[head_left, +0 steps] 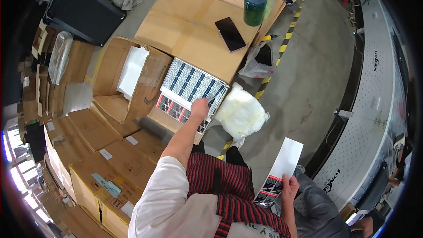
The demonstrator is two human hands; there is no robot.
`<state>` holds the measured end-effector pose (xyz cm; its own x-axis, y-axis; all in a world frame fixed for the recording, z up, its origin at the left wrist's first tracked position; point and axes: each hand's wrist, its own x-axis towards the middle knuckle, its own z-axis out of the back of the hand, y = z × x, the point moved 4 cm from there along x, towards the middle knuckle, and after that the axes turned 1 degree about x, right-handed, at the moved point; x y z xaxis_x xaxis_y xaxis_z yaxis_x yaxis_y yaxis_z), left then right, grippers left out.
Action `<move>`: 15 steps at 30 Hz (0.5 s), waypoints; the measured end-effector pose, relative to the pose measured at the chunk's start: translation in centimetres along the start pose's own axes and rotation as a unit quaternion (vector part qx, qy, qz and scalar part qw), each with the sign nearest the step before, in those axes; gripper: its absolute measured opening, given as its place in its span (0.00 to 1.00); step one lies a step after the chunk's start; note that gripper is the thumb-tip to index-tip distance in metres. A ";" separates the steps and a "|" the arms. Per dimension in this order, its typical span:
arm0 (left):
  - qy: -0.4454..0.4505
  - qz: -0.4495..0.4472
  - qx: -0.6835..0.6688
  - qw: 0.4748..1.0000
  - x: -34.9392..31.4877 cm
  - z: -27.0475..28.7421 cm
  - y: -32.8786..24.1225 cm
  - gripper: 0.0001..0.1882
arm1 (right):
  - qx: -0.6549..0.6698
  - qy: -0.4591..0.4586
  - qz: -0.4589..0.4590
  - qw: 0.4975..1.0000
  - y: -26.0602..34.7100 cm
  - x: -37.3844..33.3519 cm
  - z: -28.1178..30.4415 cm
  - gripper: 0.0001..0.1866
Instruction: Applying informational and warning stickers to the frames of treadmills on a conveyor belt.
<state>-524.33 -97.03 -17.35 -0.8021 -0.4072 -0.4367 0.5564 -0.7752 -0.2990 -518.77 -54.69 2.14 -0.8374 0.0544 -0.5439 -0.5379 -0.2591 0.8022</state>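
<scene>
My left hand [200,107] reaches forward into an open carton [164,115] packed with rows of small blue-and-white packs [189,83], its fingers closed on one pack near the carton's right edge. A red-and-black layer of packs [173,108] shows at the carton's near side. My right hand [289,187] is low at the right and holds a long white card strip [284,163] with red-and-black printing at its lower end.
A white plastic bag [241,112] lies right of the carton. A black phone [230,34] and a green jar [255,5] sit on a flat cardboard sheet [185,26] beyond. An open brown box [119,77] stands left; stacked cartons [105,158] fill the lower left.
</scene>
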 end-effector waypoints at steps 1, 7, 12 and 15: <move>-0.035 0.006 0.005 0.999 -0.1 0.4 -0.1 0.06 | 0.008 0.002 0.000 1.000 0.1 -0.3 -0.4 0.10; -0.068 0.005 -0.040 0.997 0.1 1.1 1.5 0.07 | 0.007 0.021 -0.002 1.000 0.8 -1.5 -2.7 0.10; -0.055 0.010 -0.187 0.981 -0.3 3.7 1.7 0.12 | -0.014 0.029 0.007 0.999 3.1 -1.7 -5.0 0.10; -0.029 0.035 -0.257 0.965 -0.2 5.1 3.2 0.12 | -0.034 0.040 0.018 0.998 4.5 -1.7 -6.7 0.10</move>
<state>-523.52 -101.86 -13.90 -0.7611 -0.4877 -0.4277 0.6319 -0.4084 -0.6587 -519.10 -62.44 5.00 -0.8438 -0.0334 -0.5356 -0.4979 -0.3236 0.8046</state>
